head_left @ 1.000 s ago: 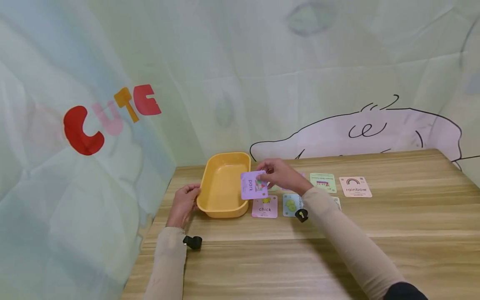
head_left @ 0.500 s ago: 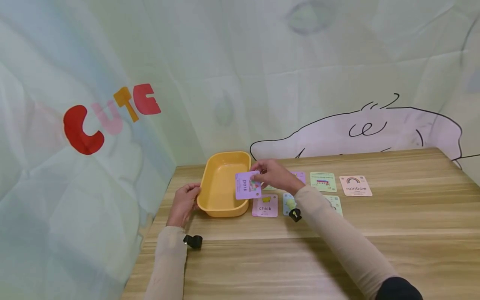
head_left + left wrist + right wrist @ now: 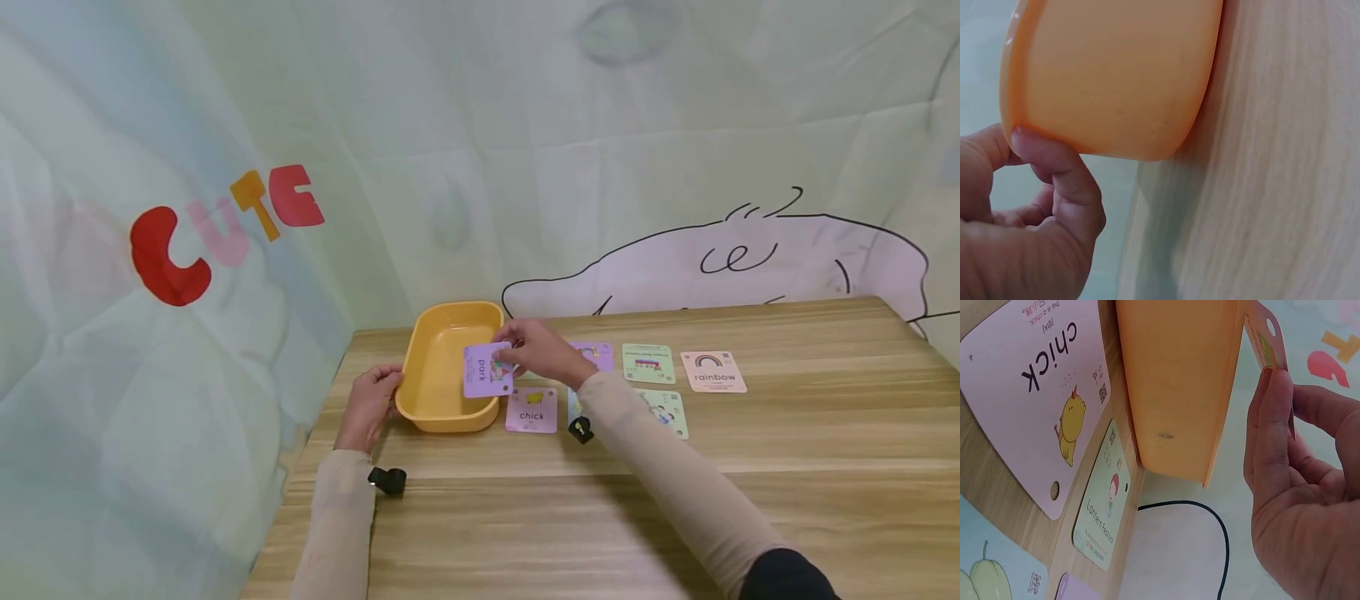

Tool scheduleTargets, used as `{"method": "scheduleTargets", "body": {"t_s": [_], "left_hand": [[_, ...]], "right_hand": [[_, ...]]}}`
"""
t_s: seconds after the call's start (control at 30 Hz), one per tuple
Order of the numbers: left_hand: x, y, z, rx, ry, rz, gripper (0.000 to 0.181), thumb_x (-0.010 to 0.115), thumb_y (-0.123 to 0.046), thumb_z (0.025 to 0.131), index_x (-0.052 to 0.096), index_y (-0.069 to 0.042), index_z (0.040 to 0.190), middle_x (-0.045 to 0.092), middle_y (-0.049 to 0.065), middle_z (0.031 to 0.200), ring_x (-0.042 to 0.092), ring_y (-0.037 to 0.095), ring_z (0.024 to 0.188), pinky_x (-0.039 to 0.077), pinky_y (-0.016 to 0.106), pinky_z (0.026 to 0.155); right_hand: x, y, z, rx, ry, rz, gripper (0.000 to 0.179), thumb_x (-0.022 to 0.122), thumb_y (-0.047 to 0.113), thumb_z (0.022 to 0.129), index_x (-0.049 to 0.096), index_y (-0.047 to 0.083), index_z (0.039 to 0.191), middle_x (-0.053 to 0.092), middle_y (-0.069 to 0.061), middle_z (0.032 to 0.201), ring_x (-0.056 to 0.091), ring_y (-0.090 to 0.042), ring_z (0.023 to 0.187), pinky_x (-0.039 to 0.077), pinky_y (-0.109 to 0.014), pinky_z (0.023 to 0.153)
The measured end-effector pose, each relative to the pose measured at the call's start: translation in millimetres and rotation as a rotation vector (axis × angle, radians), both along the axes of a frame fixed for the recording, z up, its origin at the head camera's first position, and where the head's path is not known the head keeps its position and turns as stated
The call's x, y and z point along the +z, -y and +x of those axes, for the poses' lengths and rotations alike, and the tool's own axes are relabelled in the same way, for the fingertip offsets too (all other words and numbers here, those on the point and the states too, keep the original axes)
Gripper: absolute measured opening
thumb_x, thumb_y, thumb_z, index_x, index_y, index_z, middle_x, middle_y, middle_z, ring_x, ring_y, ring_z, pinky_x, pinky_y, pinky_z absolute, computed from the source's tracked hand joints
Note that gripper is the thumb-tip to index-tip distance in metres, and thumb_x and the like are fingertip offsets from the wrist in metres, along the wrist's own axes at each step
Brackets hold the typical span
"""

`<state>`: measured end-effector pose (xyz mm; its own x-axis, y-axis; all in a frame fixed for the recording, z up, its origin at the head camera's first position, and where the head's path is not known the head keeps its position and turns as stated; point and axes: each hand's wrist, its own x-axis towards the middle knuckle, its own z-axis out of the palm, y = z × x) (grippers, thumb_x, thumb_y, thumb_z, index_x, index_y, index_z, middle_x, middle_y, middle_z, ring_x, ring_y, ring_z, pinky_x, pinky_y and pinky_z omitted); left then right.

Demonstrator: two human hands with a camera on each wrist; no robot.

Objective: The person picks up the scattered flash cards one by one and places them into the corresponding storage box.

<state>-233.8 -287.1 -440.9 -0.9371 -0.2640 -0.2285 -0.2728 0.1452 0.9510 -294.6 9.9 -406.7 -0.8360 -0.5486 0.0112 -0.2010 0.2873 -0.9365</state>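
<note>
A yellow-orange plastic bin point(image 3: 442, 350) stands at the table's left end. My left hand point(image 3: 370, 404) pinches its left rim, and in the left wrist view the thumb and a finger point(image 3: 1054, 156) grip the bin's edge. A purple flashcard point(image 3: 487, 371) printed "park" hangs over the bin's right rim, pinched by my right hand point(image 3: 543, 352). In the right wrist view that card point(image 3: 1267, 337) is seen nearly edge-on between thumb and fingers, above the rim. The "chick" flashcard point(image 3: 532, 412) lies just right of the bin.
Other flashcards lie right of the bin: a "Lantern Festival" card point(image 3: 1102, 494), a purple card point(image 3: 600, 354), a green card point(image 3: 648, 364), the "rainbow" card point(image 3: 713, 372) and a card with figures point(image 3: 670, 414). My right forearm covers part of the row. A printed cloth point(image 3: 637, 167) hangs behind the table.
My right hand has moved left with the "park" card, from beside the bin's right rim to further over the bin. The left hand stays on the rim.
</note>
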Motion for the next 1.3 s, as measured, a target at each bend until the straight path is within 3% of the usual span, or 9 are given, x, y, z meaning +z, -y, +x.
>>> {"method": "scheduleTargets", "body": {"t_s": [0.17, 0.4, 0.93, 1.3], "left_hand": [[-0.3, 0.4, -0.1, -0.004, -0.002, 0.003, 0.033, 0.054, -0.019, 0.105, 0.058, -0.001, 0.132, 0.058, 0.01, 0.112, 0.056, 0.015, 0.083, 0.049, 0.022, 0.058], [-1.4, 1.1, -1.1, 0.003, 0.004, -0.003, 0.033, 0.055, -0.02, 0.104, 0.059, -0.002, 0.131, 0.059, 0.009, 0.11, 0.056, 0.015, 0.083, 0.049, 0.022, 0.058], [-0.1, 0.3, -1.1, 0.004, 0.008, -0.016, 0.032, 0.054, -0.02, 0.105, 0.059, -0.001, 0.13, 0.059, 0.01, 0.114, 0.057, 0.014, 0.082, 0.049, 0.021, 0.058], [-0.2, -0.3, 0.1, 0.009, 0.006, -0.021, 0.031, 0.054, -0.02, 0.104, 0.06, -0.002, 0.129, 0.059, 0.009, 0.113, 0.057, 0.016, 0.084, 0.05, 0.022, 0.058]], "right_hand": [[-3.1, 6, -1.4, -0.009, -0.01, 0.015, 0.02, 0.07, 0.006, 0.094, 0.067, 0.005, 0.113, 0.065, -0.012, 0.1, 0.068, -0.023, 0.084, 0.061, -0.039, 0.074], [-4.4, 11, -2.2, -0.02, -0.011, 0.023, 0.02, 0.07, 0.006, 0.093, 0.067, 0.003, 0.113, 0.065, -0.011, 0.1, 0.066, -0.021, 0.083, 0.06, -0.033, 0.07], [-3.0, 24, -1.5, -0.087, 0.015, 0.043, 0.02, 0.069, 0.009, 0.096, 0.066, 0.003, 0.115, 0.064, -0.011, 0.1, 0.066, -0.021, 0.082, 0.06, -0.043, 0.079], [-2.4, 38, -2.4, -0.121, -0.026, 0.096, 0.023, 0.071, 0.007, 0.094, 0.067, 0.003, 0.117, 0.061, -0.012, 0.1, 0.063, -0.02, 0.082, 0.059, -0.027, 0.066]]}}
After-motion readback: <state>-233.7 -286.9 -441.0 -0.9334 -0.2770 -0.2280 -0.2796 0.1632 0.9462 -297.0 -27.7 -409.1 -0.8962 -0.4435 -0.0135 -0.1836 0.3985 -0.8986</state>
